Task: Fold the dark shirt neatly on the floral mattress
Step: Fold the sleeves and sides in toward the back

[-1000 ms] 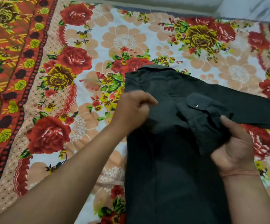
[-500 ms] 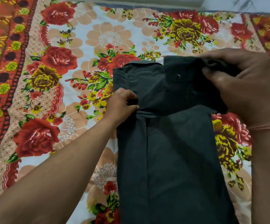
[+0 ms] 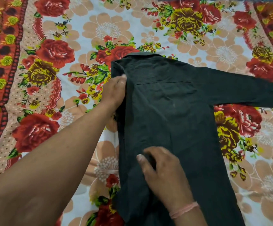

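Dark shirt (image 3: 173,111) flat, right hand (image 3: 162,170) maybe pressing

dark shirt (image 3: 173,111): soft woven cloth, matt and not shiny, with little creases and sewn seams; one small pale mark near the middle.
floral mattress (image 3: 100,30): covered in thin printed cloth, smooth and mostly flat, matt, with a few soft wrinkles.
wrist band (image 3: 184,209): pink thread in a few thin strands, dull, and it looks a bit rough.
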